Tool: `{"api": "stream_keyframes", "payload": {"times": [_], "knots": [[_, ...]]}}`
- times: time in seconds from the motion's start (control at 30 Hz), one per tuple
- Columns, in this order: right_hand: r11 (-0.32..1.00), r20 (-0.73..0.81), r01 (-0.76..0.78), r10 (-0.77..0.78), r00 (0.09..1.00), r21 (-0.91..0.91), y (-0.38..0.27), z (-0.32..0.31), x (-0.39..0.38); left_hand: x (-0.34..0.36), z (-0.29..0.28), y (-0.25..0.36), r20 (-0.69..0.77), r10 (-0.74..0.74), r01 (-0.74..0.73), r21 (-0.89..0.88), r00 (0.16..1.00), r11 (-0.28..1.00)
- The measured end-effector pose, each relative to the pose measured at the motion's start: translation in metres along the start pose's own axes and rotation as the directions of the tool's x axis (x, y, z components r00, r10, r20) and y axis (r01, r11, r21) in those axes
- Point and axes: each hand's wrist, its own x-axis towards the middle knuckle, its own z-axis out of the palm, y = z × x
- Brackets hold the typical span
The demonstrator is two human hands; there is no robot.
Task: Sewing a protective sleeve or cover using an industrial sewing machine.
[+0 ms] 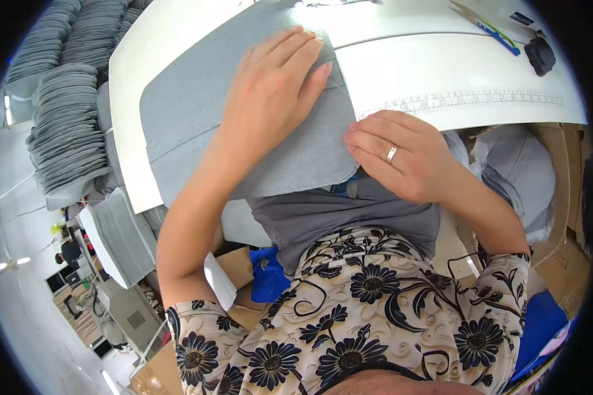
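A large grey felt-like fabric panel (pixel 184 112) with rounded corners and a crease across it lies on the white table, its near edge reaching over my lap. My left hand (pixel 270 85) rests flat on top of the panel, fingers stretched toward the far side and slightly blurred. At the panel's right edge, the fingertips of my right hand (pixel 405 158) pinch the fabric near its lower right corner. A ring sits on one finger of that hand. Beside it, a clear ruler (pixel 468 101) lies along the table's near edge.
Scissors (pixel 487 27) with blue and green handles and a small black object (pixel 539 55) lie at the far right of the white table (pixel 402 66). Tall stacks of grey pieces (pixel 69 135) stand at the left. A cardboard box (pixel 563 191) with wrapped grey pieces stands at the right.
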Motion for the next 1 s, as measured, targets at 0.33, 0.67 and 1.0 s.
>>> {"api": "stream_keyframes", "payload": {"times": [0.33,0.67,1.0], "knots": [[0.999,0.129,0.049,-0.051,0.990,0.022,-0.009,-0.017,0.009,-0.005,0.012,-0.004,-0.002,0.054,-0.054,0.011,0.999,0.998],[1.000,0.188,0.000,0.005,0.982,-0.026,0.010,-0.025,0.019,0.017,0.014,-0.019,0.004,0.064,-0.064,0.029,0.998,0.998],[0.991,0.177,0.087,-0.069,0.982,-0.099,0.024,-0.011,0.019,0.010,0.016,-0.014,0.025,-0.111,0.113,-0.146,0.994,0.983]]}}
